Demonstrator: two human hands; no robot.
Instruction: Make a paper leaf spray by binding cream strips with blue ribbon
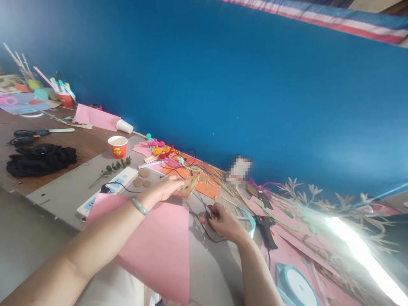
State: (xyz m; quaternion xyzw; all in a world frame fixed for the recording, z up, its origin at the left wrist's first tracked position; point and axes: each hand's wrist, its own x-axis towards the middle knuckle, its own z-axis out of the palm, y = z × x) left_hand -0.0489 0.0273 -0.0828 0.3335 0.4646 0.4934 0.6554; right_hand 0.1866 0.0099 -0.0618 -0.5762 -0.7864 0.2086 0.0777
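My left hand, with a pale bangle at the wrist, is closed on a flat tan piece with small dark marks and thin straw-like strips along its edge. I cannot make out what the piece is made of. In my right hand is a pair of scissors, my fingers in the dark handles and the blades pointing up toward the tan piece. Whether the blades touch it is unclear. Below my left forearm lies a large sheet of pink paper. An orange sheet is just behind the tan piece.
A power strip, round wooden discs and a red paper cup stand left. A black glue gun and ribbon spool lie right. Dried stems and a blue wall are behind.
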